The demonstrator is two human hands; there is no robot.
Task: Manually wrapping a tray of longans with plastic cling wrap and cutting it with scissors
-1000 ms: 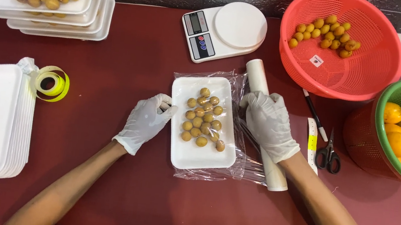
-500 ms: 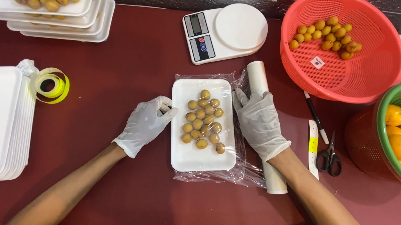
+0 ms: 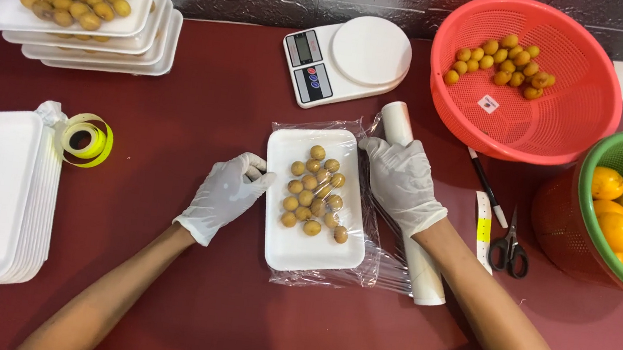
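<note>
Near the middle of the dark red table (image 3: 203, 92), a white tray (image 3: 303, 248) of small brown fruits (image 3: 315, 190) sits on clear plastic wrap (image 3: 372, 264). The gloved left hand (image 3: 225, 196) rests at the tray's left edge, fingers curled against it. The gloved right hand (image 3: 403, 184) lies flat on the wrap roll (image 3: 426, 270) just right of the tray, holding nothing. Scissors (image 3: 508, 251) lie right. Farther off stand a kitchen scale (image 3: 344, 59) and a red basket (image 3: 569, 110).
</note>
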